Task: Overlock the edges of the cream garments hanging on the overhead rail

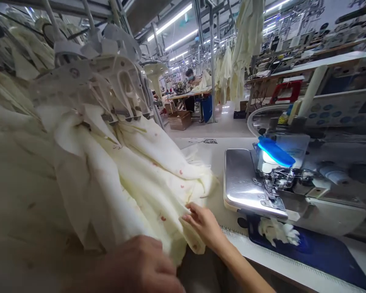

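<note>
Cream fabric pieces (134,179) with small red marks hang from a white plastic clamp hanger (110,81) at the left and spill onto the table. My right hand (204,224) pinches the lower edge of this fabric, fingers closed on the cloth. My left hand (137,264) is close to the camera at the bottom, blurred, resting against the fabric with its fingers curled. To the right of my hands stands the sewing machine (262,183), its metal plate and presser foot under a blue-lit guard.
A white table (210,150) carries the machine. A dark blue mat (323,252) with cream scraps (277,232) lies at the front right. More cream garments (247,36) hang overhead. Another person (190,79) works at a far table, beside a cardboard box (179,120).
</note>
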`<act>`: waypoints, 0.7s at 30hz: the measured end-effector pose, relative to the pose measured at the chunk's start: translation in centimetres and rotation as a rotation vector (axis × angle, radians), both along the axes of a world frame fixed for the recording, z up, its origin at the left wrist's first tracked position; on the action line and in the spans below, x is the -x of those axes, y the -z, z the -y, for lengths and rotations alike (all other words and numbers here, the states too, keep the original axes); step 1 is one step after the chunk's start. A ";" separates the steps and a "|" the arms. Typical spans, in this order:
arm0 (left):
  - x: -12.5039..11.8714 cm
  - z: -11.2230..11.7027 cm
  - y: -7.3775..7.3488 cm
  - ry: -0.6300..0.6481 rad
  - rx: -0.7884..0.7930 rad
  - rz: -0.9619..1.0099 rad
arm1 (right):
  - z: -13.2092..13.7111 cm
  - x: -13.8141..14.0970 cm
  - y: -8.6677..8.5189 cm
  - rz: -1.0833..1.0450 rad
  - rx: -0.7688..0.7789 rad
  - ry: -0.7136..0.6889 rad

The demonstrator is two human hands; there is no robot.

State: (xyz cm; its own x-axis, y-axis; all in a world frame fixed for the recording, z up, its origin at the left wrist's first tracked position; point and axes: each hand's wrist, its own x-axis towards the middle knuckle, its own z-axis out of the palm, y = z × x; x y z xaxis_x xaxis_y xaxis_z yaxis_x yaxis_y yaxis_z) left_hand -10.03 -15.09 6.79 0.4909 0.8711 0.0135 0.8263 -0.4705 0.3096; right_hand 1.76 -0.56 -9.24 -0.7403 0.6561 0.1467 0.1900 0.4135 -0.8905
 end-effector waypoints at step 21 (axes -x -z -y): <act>-7.6 -19.9 6.3 -0.137 -0.520 -0.220 | -6.3 -14.1 -4.9 0.100 -0.424 1.002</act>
